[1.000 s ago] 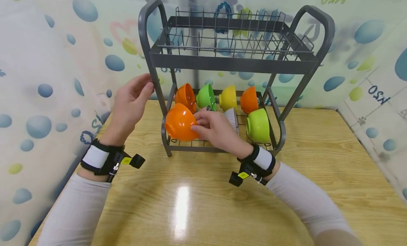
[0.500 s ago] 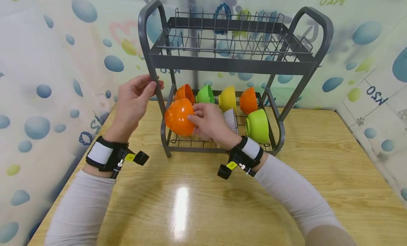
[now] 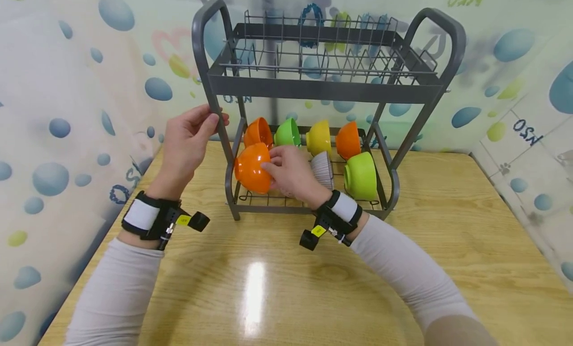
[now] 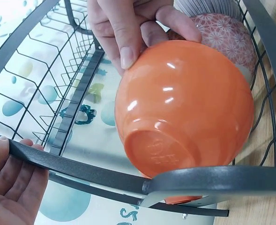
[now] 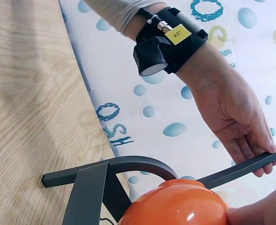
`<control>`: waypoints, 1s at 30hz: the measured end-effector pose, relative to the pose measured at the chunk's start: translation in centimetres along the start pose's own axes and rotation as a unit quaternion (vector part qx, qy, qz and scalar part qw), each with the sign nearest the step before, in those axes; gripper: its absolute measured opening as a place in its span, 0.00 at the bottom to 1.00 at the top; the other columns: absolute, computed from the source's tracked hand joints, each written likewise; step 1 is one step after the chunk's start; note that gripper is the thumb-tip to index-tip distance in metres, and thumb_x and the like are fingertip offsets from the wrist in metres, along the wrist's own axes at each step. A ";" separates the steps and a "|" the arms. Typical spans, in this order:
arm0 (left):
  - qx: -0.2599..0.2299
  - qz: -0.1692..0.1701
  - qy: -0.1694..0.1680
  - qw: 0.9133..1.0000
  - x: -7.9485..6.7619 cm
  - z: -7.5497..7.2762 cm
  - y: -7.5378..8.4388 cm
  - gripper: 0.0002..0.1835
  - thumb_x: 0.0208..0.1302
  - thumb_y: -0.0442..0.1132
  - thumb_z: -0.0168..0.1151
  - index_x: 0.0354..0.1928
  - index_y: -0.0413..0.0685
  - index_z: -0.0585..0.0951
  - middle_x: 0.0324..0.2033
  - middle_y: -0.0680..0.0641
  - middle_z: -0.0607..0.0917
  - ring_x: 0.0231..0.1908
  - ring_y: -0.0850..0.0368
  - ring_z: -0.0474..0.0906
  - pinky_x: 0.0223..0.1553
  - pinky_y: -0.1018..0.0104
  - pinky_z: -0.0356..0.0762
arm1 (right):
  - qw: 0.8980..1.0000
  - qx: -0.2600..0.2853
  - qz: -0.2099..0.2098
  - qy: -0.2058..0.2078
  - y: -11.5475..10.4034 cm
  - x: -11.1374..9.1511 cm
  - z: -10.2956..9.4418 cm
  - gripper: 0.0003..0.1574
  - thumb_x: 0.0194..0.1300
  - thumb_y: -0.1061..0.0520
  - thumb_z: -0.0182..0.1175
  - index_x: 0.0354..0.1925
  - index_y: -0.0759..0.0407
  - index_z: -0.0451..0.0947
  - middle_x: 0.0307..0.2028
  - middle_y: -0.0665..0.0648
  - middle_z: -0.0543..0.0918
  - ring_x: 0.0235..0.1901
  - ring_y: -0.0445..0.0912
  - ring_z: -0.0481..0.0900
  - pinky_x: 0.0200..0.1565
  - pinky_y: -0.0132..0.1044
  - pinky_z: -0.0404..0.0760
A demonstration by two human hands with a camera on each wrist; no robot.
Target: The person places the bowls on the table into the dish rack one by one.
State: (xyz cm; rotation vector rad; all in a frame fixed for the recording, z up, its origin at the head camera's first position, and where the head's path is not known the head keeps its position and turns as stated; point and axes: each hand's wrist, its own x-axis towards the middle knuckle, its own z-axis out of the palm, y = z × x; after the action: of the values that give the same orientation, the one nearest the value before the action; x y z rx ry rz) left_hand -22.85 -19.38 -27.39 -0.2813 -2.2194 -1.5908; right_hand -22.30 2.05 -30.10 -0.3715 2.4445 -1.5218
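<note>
My right hand (image 3: 293, 174) pinches the rim of a glossy orange bowl (image 3: 251, 169) at the front left of the lower shelf. The bowl stands on its side, its base turned left toward the rack's end. In the left wrist view the thumb presses its outer wall, and the bowl's inside is hidden. My left hand (image 3: 188, 137) holds the left front post of the dark grey dish rack (image 3: 322, 89), its thumb in front and fingertips behind. Right of the held bowl sit a pink patterned bowl (image 4: 227, 37), mostly covered by my right hand, and a striped bowl (image 3: 321, 169).
A lime green bowl (image 3: 361, 177) is at the front right of the lower shelf. Behind stand a smaller orange bowl (image 3: 257, 132), a green one (image 3: 286, 132), a yellow one (image 3: 319, 137) and another orange bowl (image 3: 348, 139). The wooden table (image 3: 188, 281) meets patterned walls.
My left hand has moved from beside the post to holding it. The orange bowl rose slightly, then came down a little. My right wrist has shifted left.
</note>
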 end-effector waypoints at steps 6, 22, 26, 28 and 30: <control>0.008 -0.003 0.000 1.000 0.0 0.0 0.0 0.17 0.73 0.44 0.55 0.59 0.49 0.81 0.46 0.48 0.88 0.48 0.62 0.83 0.59 0.68 0.78 | 1.000 -0.024 0.002 0.012 0.2 0.3 0.9 0.20 0.71 0.57 0.59 0.57 0.64 0.75 0.49 0.61 0.86 0.33 0.48 0.88 0.32 0.35 0.87; 0.012 0.004 0.001 1.000 0.0 -0.1 -0.1 0.17 0.73 0.44 0.55 0.59 0.49 0.82 0.46 0.48 0.88 0.48 0.63 0.84 0.58 0.68 0.79 | 0.997 -0.055 -0.046 0.036 0.8 0.3 2.8 0.21 0.72 0.59 0.58 0.59 0.67 0.75 0.49 0.63 0.86 0.37 0.49 0.88 0.31 0.31 0.86; 0.010 0.009 0.002 1.000 0.0 -0.1 -0.1 0.17 0.73 0.44 0.55 0.58 0.48 0.82 0.45 0.49 0.88 0.47 0.63 0.83 0.58 0.69 0.79 | 0.991 -0.095 -0.073 0.060 0.9 0.4 3.2 0.19 0.71 0.59 0.58 0.56 0.68 0.77 0.42 0.61 0.88 0.28 0.45 0.83 0.28 0.26 0.80; 0.009 0.011 0.003 1.000 0.0 -0.1 -0.1 0.17 0.73 0.43 0.55 0.58 0.47 0.82 0.45 0.50 0.88 0.47 0.64 0.83 0.58 0.69 0.79 | 0.988 -0.108 -0.085 0.071 1.0 0.5 3.4 0.17 0.71 0.59 0.59 0.53 0.68 0.78 0.38 0.61 0.89 0.26 0.44 0.80 0.28 0.27 0.77; 0.008 0.011 0.001 1.000 0.0 -0.1 -0.1 0.17 0.73 0.43 0.55 0.58 0.47 0.82 0.44 0.50 0.88 0.47 0.64 0.83 0.58 0.69 0.79 | 0.986 -0.118 -0.091 0.080 1.0 0.5 3.5 0.17 0.71 0.59 0.59 0.53 0.69 0.78 0.38 0.61 0.89 0.27 0.44 0.80 0.29 0.29 0.77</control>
State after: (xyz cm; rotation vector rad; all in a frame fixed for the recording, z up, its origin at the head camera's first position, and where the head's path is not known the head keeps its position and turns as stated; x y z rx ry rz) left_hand -22.81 -19.53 -27.43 -0.2977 -2.2182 -1.5601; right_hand -21.68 -0.59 -32.55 -0.5511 2.7954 -1.3786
